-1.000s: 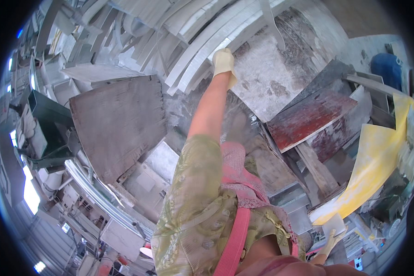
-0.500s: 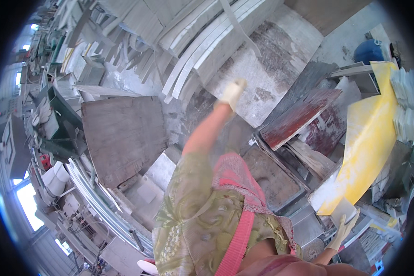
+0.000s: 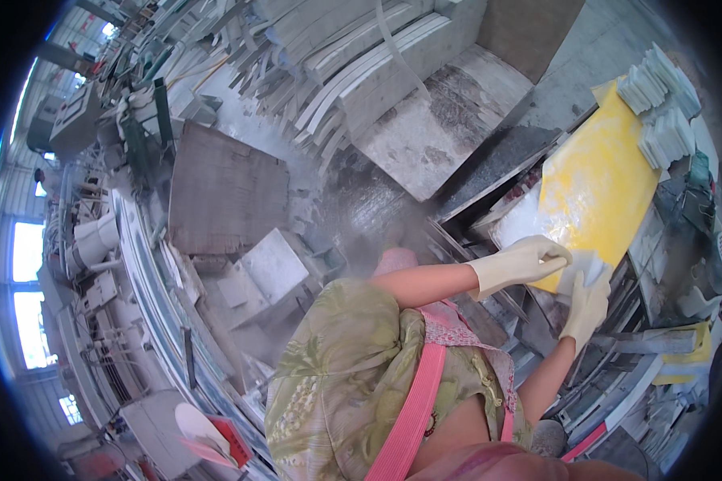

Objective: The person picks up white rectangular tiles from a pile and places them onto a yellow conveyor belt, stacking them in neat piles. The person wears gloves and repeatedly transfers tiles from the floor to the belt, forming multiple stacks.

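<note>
Both my hands wear cream gloves. My right hand (image 3: 587, 306) grips a small pale grey tile (image 3: 587, 264) at the near end of a yellow sheet (image 3: 598, 192) with white dusty patches. Close beside it on the left, my left hand (image 3: 521, 264) is curled, thumb and fingers drawn together over the sheet's near edge. What lies between those fingers, if anything, I cannot make out. Stacks of thin white tiles (image 3: 667, 136) stand on the far right end of the yellow sheet.
Long pale stone slabs (image 3: 393, 64) are piled at the far middle beside a wet, stained board (image 3: 425, 152). A brown board (image 3: 226, 188) leans at left, with a white block (image 3: 273, 264) nearer me. Long metal rails (image 3: 156, 280) curve along the left.
My left hand has swung from the far middle over to the right, next to my right hand. The tile in my right hand has moved farther from me, and my view has turned rightward.
</note>
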`<control>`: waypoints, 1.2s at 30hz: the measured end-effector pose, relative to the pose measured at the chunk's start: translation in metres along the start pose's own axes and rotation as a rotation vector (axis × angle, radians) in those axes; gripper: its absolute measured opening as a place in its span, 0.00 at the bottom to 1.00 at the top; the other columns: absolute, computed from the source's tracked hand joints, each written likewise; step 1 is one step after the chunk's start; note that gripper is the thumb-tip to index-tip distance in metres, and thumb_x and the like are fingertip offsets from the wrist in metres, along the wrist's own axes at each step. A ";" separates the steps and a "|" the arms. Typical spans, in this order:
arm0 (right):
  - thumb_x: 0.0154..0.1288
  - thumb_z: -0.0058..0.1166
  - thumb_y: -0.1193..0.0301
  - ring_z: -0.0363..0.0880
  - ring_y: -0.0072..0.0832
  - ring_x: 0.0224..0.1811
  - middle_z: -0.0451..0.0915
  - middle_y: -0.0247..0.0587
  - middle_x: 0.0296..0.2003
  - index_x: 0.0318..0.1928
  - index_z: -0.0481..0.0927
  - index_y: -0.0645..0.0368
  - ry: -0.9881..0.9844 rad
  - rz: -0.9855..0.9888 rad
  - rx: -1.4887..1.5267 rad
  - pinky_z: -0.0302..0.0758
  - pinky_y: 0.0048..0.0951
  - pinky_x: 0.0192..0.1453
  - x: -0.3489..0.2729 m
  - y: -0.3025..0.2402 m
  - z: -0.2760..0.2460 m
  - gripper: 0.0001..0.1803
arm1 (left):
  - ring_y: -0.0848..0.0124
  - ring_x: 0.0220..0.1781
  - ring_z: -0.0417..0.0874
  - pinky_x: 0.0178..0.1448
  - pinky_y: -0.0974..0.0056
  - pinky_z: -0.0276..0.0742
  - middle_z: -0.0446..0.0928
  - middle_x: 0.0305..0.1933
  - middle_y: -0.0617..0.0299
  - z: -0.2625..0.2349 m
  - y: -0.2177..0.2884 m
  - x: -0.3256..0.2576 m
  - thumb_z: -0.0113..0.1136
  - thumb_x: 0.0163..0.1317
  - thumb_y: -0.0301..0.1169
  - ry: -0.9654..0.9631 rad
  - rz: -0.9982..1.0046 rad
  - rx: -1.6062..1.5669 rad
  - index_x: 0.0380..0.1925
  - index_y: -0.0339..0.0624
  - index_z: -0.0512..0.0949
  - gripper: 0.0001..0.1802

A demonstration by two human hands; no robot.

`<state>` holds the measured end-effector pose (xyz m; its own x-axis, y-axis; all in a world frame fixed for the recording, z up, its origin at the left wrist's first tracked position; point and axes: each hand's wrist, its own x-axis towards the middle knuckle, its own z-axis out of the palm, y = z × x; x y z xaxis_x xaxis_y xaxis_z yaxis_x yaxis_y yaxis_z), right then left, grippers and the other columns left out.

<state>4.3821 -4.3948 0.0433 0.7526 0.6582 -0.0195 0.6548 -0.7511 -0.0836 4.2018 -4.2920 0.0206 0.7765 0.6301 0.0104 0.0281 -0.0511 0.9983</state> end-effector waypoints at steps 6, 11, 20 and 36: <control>0.68 0.60 0.50 0.83 0.58 0.55 0.82 0.58 0.56 0.69 0.63 0.48 0.016 -0.015 0.061 0.79 0.58 0.56 -0.003 -0.005 -0.007 0.36 | 0.76 0.53 0.81 0.61 0.67 0.76 0.86 0.50 0.65 -0.075 0.007 -0.007 0.55 0.77 0.42 0.389 -0.084 -0.436 0.48 0.43 0.86 0.17; 0.67 0.59 0.48 0.83 0.58 0.57 0.81 0.58 0.58 0.71 0.62 0.48 -0.009 0.017 0.010 0.78 0.59 0.58 0.002 -0.004 -0.002 0.38 | 0.65 0.64 0.81 0.74 0.61 0.70 0.83 0.60 0.57 -0.217 -0.014 -0.046 0.55 0.75 0.44 0.795 -0.091 -0.274 0.56 0.40 0.81 0.21; 0.70 0.61 0.54 0.62 0.48 0.79 0.64 0.56 0.76 0.78 0.59 0.62 0.046 -0.194 0.277 0.61 0.42 0.79 0.024 0.071 0.036 0.44 | 0.71 0.58 0.82 0.62 0.65 0.75 0.84 0.53 0.59 -0.451 -0.164 -0.053 0.55 0.72 0.40 1.024 -0.392 -0.226 0.55 0.38 0.81 0.20; 0.70 0.55 0.78 0.60 0.41 0.77 0.58 0.46 0.78 0.81 0.56 0.55 -0.119 0.237 0.474 0.58 0.39 0.80 0.015 0.082 0.018 0.41 | 0.49 0.58 0.85 0.63 0.53 0.79 0.86 0.53 0.44 -0.669 -0.309 0.037 0.53 0.66 0.41 1.135 -0.496 0.162 0.52 0.43 0.85 0.22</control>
<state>4.4461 -4.4456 0.0185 0.8448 0.4952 -0.2029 0.3442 -0.7931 -0.5026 3.8003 -3.7345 -0.2487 -0.3188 0.9167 -0.2410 0.3018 0.3392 0.8910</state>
